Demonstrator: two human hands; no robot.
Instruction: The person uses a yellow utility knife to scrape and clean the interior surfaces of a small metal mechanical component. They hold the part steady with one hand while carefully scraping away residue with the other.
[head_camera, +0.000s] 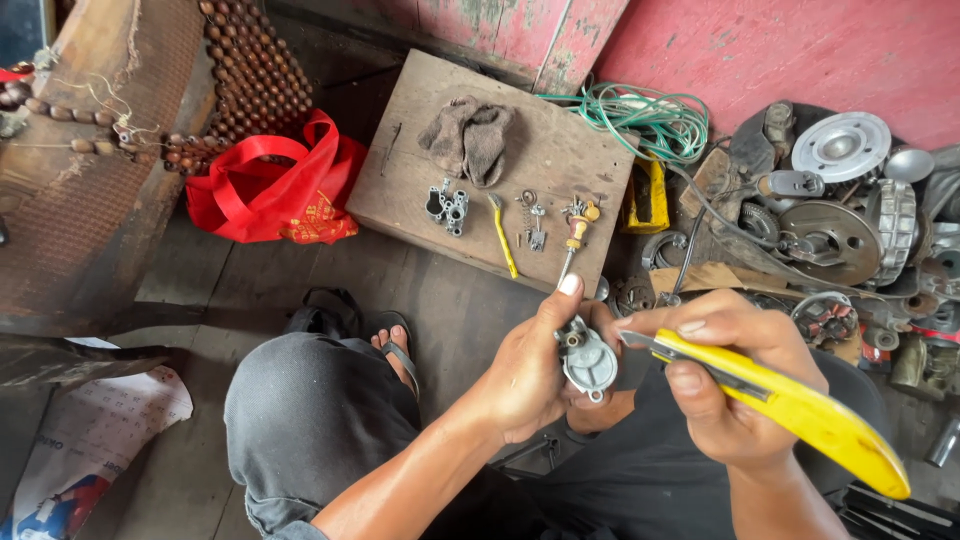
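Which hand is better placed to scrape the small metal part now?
The right hand, probably: it grips the yellow utility knife, whose tip is at the grey metal part. The left hand is busy gripping that part.

One head-worn view looks steeply down; close over the lap, floor and wooden board (480, 175) beyond.

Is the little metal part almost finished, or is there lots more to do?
Looks partway. Done: small metal pieces, a spring and a yellow toothbrush already lie on the wooden board. In hand: the left hand holds the grey metal part while the right hand puts a yellow utility knife to it. Left: those pieces remain apart.
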